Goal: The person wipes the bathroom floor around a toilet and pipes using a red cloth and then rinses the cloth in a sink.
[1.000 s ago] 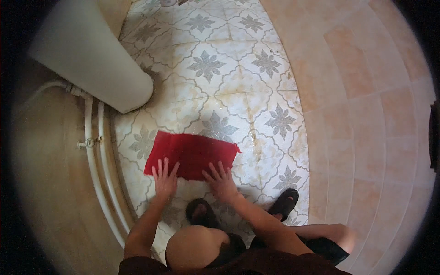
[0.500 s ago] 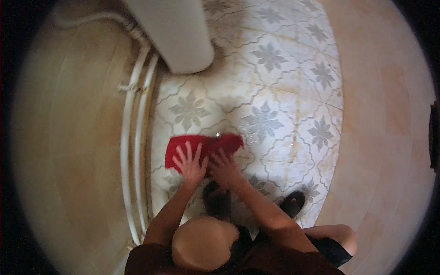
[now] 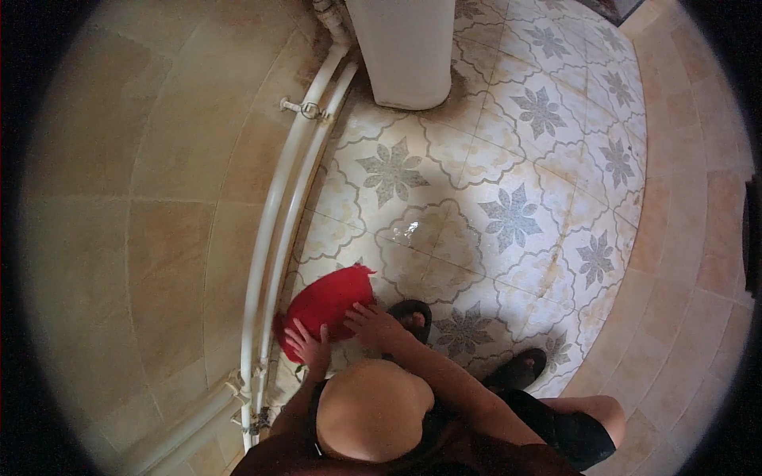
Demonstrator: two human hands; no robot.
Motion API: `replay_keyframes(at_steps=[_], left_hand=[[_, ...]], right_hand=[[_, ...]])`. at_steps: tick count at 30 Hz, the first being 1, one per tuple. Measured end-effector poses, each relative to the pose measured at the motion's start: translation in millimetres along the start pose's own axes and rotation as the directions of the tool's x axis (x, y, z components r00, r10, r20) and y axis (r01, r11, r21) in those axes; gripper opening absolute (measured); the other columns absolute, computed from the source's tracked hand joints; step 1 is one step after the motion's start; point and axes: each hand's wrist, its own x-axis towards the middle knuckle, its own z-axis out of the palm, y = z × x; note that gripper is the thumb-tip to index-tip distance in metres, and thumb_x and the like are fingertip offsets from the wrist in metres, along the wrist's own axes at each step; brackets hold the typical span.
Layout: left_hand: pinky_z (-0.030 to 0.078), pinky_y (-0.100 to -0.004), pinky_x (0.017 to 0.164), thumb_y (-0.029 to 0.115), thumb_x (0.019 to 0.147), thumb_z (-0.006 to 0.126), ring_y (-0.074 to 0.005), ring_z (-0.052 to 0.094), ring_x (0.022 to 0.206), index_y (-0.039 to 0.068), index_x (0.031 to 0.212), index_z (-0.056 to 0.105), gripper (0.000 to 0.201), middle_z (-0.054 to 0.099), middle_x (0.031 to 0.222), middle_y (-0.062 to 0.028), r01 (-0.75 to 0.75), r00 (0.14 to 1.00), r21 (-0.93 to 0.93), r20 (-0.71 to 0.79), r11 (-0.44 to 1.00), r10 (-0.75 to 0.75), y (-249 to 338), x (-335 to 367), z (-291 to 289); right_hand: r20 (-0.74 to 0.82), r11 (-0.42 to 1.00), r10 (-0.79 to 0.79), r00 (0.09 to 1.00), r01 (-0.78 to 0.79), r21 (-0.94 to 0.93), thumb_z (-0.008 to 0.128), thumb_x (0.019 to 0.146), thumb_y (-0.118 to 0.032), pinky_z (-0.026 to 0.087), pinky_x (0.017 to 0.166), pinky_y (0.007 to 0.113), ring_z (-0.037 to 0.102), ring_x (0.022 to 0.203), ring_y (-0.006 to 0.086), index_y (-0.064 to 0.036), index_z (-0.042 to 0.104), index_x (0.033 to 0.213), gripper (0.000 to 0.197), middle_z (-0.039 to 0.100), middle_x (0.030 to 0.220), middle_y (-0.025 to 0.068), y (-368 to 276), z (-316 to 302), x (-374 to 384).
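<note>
A red cloth (image 3: 333, 300) lies bunched on the patterned tile floor (image 3: 444, 266), close to the white pipes along the left wall. My left hand (image 3: 308, 344) rests on the cloth's near left part with its fingers spread. At the cloth's right edge, my right hand (image 3: 373, 327) presses down with fingers stretched out and slightly apart. Neither hand is wrapped around the cloth. A wet, shiny patch (image 3: 406, 231) shows on the tiles beyond the cloth.
Two white pipes (image 3: 275, 208) with valves run along the tiled left wall (image 3: 167, 230). A white pedestal (image 3: 409, 59) stands on the floor ahead. My dark sandals (image 3: 520, 369) are on the tiles near me. Another tiled wall (image 3: 683, 262) rises at right.
Both hands and the red cloth have moved nearer to me and toward the left pipes. The cloth is now turned at a slant. The view has shifted and swung left.
</note>
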Motion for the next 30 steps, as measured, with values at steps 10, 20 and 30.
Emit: replay_keyframes(at_steps=[10,20,30], left_hand=[[0.002,-0.0591,0.105,0.054,0.088,0.035,-0.0465,0.0,0.134,0.018,0.145,0.01,0.072,0.003,0.149,-0.0201,-0.233,0.969,-0.137,0.048,0.963,0.242,136.9,52.1,-36.4],[0.013,-0.0665,0.1,0.037,0.083,0.054,-0.0483,0.016,0.131,0.017,0.135,0.039,0.058,0.022,0.144,-0.0204,-0.98,0.196,0.053,0.053,0.193,0.979,316.3,-22.2,-24.8],[0.012,-0.0675,0.101,0.043,0.078,0.061,-0.043,0.017,0.133,0.019,0.132,0.043,0.062,0.024,0.145,-0.016,-0.652,-0.746,-0.194,0.338,-0.733,0.573,311.3,-120.4,27.3]], right_hand=[[-0.361,0.954,0.249,0.899,-0.292,-0.069,0.052,0.083,-0.027,0.023,0.107,0.044,0.032,0.129,0.0254,-0.0092,0.046,0.128,0.049,0.036,0.14,0.0073,36.1,-29.2,4.1],[-0.603,0.571,0.688,0.405,-0.814,0.106,0.056,0.081,-0.021,0.032,0.101,0.042,0.037,0.122,0.0332,-0.0033,0.049,0.12,0.044,0.044,0.128,0.016,105.2,-52.3,-133.2],[-0.259,-0.033,0.951,-0.17,-0.887,0.46,0.061,0.067,-0.017,0.041,0.074,0.047,0.049,0.085,0.0375,-0.0027,0.049,0.086,0.026,0.049,0.09,0.0198,10.1,34.7,-233.5]])
